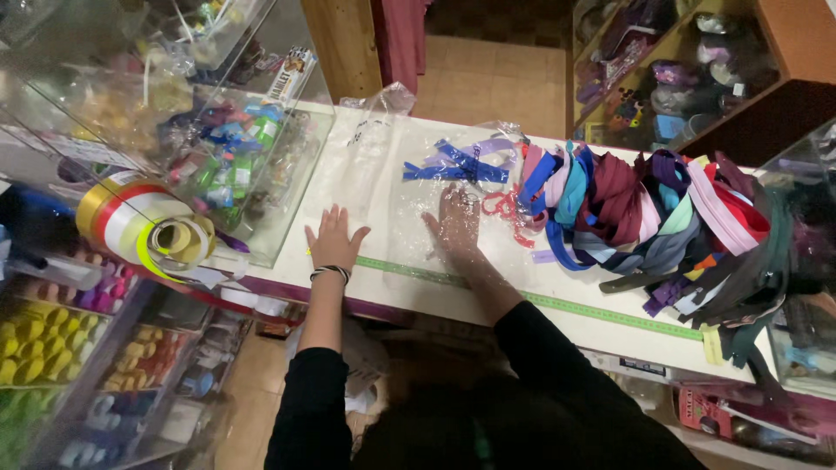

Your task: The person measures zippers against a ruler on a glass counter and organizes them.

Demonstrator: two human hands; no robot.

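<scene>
Bag: clear plastic bag point(409, 209) lies flat on the white counter point(348, 165), blue zippers point(460, 164) inside at 12 o'clock.
Right hand point(458, 219): inside the bag, fingers spread flat, gripping nothing.
Left hand point(334, 237): at 9 o'clock, palm down, fingers splayed, empty.
Technique: judged best to press evenly, keeping the film smooth.

A clear plastic bag point(418, 204) is lying flat on the white table point(348, 174), its crinkled film catching the light — the right hand's fingers are showing through it as if slipped inside. At its far end, a bundle of blue zippers point(457, 165) is lying crosswise, with a few pale lilac ones mixed in. Whether the bundle is sitting inside the film or just on top of it is hard to tell.
</scene>
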